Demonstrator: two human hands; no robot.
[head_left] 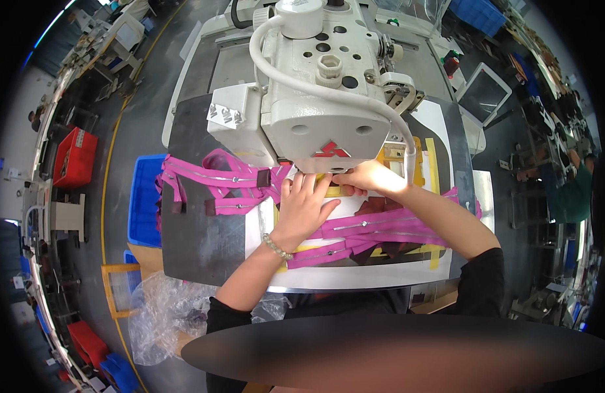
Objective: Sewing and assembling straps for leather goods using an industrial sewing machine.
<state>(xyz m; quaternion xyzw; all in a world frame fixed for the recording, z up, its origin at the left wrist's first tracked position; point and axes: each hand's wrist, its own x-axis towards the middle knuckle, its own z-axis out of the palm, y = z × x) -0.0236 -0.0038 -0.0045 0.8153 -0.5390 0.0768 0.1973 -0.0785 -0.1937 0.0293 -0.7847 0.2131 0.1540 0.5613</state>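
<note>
The white head of an industrial sewing machine (329, 118) stands over the work. My left hand (304, 206) lies beneath it, fingers spread and fingertips on a yellow-taped white board (342, 281) at the needle area. My right hand (368, 178) is just right of it, fingers curled and pinched; what they hold is hidden. Magenta zipper strips with dark brown end pieces (234, 177) lie in a pile left of my hands. More magenta zippers (355, 224) and dark brown pieces (371, 204) lie below and right of my right hand.
A blue crate (139, 203) stands left of the dark worktable (204, 252), with crumpled clear plastic (152, 308) below it. Red bins (76, 157) line the left aisle. At right are a white-framed panel (486, 92) and another person (571, 183) at a workstation.
</note>
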